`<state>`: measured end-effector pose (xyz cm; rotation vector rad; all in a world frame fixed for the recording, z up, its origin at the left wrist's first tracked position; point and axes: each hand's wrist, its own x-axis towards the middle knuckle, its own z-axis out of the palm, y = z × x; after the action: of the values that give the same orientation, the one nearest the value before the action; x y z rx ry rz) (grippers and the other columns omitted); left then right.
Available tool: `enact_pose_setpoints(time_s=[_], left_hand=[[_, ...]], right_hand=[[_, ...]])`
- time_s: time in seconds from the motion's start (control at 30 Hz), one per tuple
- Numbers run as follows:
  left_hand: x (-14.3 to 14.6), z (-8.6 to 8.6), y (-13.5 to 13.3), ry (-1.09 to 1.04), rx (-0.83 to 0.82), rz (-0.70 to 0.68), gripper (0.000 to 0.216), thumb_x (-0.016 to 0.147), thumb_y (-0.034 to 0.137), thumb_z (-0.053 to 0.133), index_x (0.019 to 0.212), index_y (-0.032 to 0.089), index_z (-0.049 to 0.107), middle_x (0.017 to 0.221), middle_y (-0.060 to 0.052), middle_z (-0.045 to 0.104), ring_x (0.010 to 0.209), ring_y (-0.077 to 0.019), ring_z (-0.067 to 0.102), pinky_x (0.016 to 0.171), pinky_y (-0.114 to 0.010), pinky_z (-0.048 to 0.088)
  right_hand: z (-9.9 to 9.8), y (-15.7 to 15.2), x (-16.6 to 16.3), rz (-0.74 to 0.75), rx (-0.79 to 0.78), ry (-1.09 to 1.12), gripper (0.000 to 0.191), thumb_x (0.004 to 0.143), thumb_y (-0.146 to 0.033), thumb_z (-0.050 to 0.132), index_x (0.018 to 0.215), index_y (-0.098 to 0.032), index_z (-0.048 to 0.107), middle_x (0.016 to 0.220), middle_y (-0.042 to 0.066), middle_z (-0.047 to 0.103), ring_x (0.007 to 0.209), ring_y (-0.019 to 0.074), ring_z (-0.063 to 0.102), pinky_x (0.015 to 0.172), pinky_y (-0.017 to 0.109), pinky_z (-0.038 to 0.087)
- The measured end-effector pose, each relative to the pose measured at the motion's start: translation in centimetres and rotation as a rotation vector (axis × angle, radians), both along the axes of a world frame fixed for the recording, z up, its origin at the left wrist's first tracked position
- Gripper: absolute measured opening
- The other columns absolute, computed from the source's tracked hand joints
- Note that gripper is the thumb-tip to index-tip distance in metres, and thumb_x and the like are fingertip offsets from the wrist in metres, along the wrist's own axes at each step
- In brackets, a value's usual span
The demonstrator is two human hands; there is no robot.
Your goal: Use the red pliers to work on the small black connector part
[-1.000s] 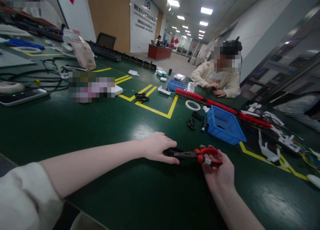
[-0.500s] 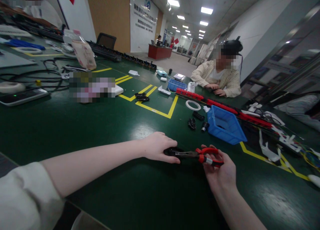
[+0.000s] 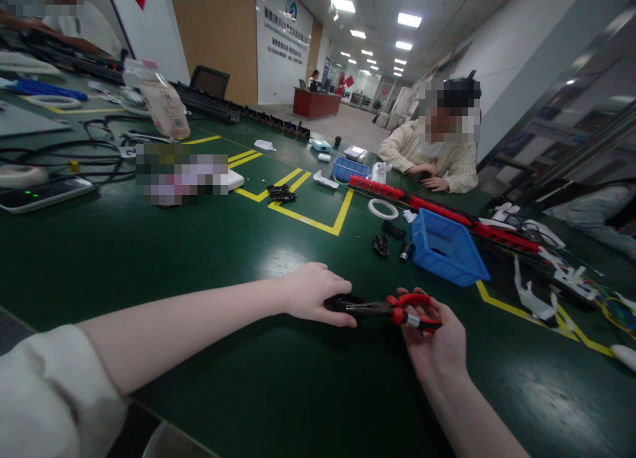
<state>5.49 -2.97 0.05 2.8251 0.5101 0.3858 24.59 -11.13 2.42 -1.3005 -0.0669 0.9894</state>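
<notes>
My left hand (image 3: pixel 320 293) grips a small black part (image 3: pixel 342 303) low over the green table, thumb and fingers closed about its left end. What kind of part it is cannot be made out. Red-handled needle-nose pliers (image 3: pixel 413 312) are in my right hand (image 3: pixel 440 339), with fingers wrapped round the handles. Their long jaws point left and reach the black part; whether they bite it is too dark to tell. Beyond my hands lie several small black pieces (image 3: pixel 381 245) beside a blue bin (image 3: pixel 450 251).
A white tape ring (image 3: pixel 383 209) lies behind the black pieces. A long red strip (image 3: pixel 437 211) runs behind the bin. Cables and white scraps (image 3: pixel 534 292) lie at right. A bottle (image 3: pixel 166 107) and phone-like device (image 3: pixel 47 194) stand at left. A person (image 3: pixel 432 153) sits across the table.
The pliers and my right hand have shifted very slightly left. My left hand stays on the black part almost unmoved.
</notes>
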Motion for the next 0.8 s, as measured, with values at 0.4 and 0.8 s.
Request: enact_pose_setpoints(time_s=[0.4, 0.8], left_hand=[[0.04, 0.06, 0.01, 0.012, 0.001, -0.001, 0.044, 0.085, 0.061, 0.049, 0.078, 0.018, 0.051, 0.070, 0.002, 0.060, 0.057, -0.0127, 0.051, 0.062, -0.027, 0.037], [0.11, 0.20, 0.06, 0.014, 0.008, -0.004, 0.044, 0.084, 0.061, 0.050, 0.078, 0.018, 0.052, 0.071, 0.001, 0.060, 0.060, -0.0139, 0.054, 0.062, -0.027, 0.038]], right_hand=[[-0.06, 0.06, 0.16, 0.008, 0.013, 0.006, 0.018, 0.080, -0.014, 0.043, 0.093, -0.014, 0.056, 0.082, 0.007, 0.067, 0.054, 0.0078, 0.056, 0.040, 0.014, 0.042], [0.03, -0.02, 0.21, 0.016, 0.027, 0.014, 0.018, 0.081, -0.015, 0.043, 0.094, -0.014, 0.056, 0.083, 0.007, 0.066, 0.050, 0.0064, 0.052, 0.038, 0.013, 0.040]])
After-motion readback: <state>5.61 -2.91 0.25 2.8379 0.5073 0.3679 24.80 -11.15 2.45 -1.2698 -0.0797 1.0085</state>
